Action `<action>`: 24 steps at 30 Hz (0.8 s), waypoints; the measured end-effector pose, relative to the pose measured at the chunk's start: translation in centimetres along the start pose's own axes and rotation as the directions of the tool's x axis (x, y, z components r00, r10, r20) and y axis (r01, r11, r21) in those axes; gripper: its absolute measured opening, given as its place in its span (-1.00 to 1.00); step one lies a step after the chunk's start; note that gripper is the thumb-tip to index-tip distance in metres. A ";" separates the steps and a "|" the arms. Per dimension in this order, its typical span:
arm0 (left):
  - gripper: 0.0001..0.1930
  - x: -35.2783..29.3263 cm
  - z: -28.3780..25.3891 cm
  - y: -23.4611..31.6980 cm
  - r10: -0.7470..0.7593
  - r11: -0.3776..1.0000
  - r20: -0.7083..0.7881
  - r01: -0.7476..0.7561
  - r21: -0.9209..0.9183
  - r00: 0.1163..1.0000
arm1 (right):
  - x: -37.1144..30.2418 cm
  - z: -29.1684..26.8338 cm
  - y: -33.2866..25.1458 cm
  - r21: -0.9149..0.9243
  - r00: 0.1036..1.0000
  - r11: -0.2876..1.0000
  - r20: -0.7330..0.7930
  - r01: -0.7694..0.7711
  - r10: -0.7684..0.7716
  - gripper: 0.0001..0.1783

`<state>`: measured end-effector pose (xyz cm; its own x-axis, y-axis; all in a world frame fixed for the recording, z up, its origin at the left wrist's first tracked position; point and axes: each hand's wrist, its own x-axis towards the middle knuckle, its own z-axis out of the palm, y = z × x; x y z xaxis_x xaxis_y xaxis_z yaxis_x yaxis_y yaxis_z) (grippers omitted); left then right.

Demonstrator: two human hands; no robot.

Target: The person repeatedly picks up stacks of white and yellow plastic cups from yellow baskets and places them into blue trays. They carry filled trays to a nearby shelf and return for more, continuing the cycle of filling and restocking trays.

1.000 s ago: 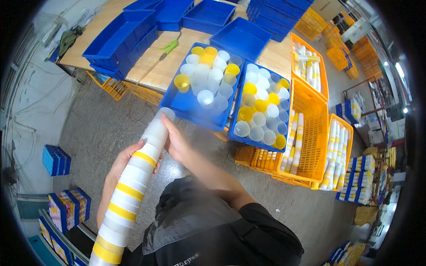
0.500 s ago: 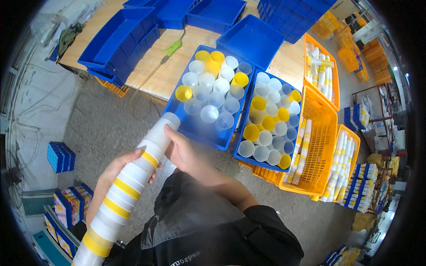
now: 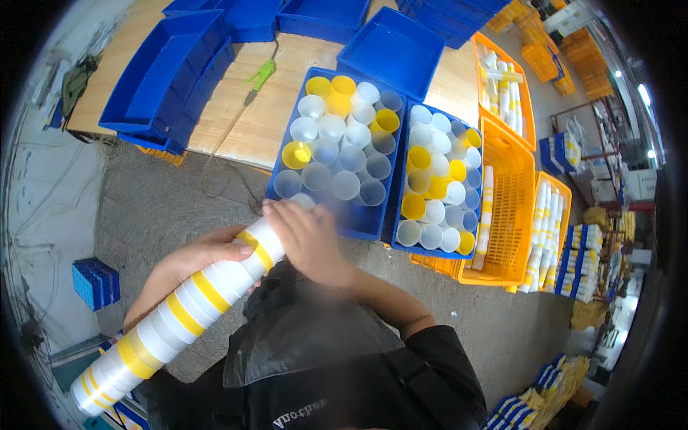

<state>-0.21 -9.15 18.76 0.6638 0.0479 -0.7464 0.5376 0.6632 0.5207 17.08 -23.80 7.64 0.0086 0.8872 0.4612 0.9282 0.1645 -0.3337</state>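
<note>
A long stack of nested white and yellow cups (image 3: 179, 315) lies slanted across my lap, from lower left up toward the bins. My left hand (image 3: 197, 261) cradles the stack from underneath near its upper part. My right hand (image 3: 304, 233), slightly blurred, closes over the top end of the stack, at the near edge of a blue bin (image 3: 283, 154). That bin holds several upright white and yellow cups (image 3: 337, 143). A second blue bin (image 3: 466, 247) to its right is also filled with cups.
Empty blue bins (image 3: 172, 79) sit stacked on a wooden table (image 3: 244, 122) with a green tool (image 3: 259, 75). Orange crates (image 3: 512, 222) with cup stacks stand to the right. A small blue crate (image 3: 93, 283) rests on the grey floor at left.
The stack has tilted lower and shifted left. My right hand has slid up to the stack's top end, which is close to the bin's near edge.
</note>
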 end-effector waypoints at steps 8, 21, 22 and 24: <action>-0.11 2.7 -3.1 2.8 -0.069 0.926 -0.027 0.074 0.370 0.997 | -6.6 0.2 8.6 0.440 0.535 0.598 -0.272 -0.670 0.800 0.06; -0.03 13.8 -3.3 3.6 -0.143 0.514 -0.071 0.135 0.847 0.987 | -3.6 3.9 3.8 0.077 0.963 0.961 -0.039 -0.264 0.267 -0.20; -0.01 13.2 -3.2 4.1 -0.142 0.503 -0.059 0.124 0.856 0.988 | -3.7 4.4 3.9 0.078 0.955 0.952 0.014 -0.297 0.297 -0.19; 0.04 11.8 -3.4 4.9 -0.142 0.454 -0.098 0.153 0.878 0.985 | -3.6 4.6 3.7 0.046 0.877 0.883 -0.099 -0.467 0.470 -0.28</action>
<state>8.48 -2.81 11.14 0.5267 0.0264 -0.8496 0.8019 -0.3469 0.4864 18.79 -24.41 0.97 0.4801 0.8132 0.3290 0.7983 -0.2495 -0.5481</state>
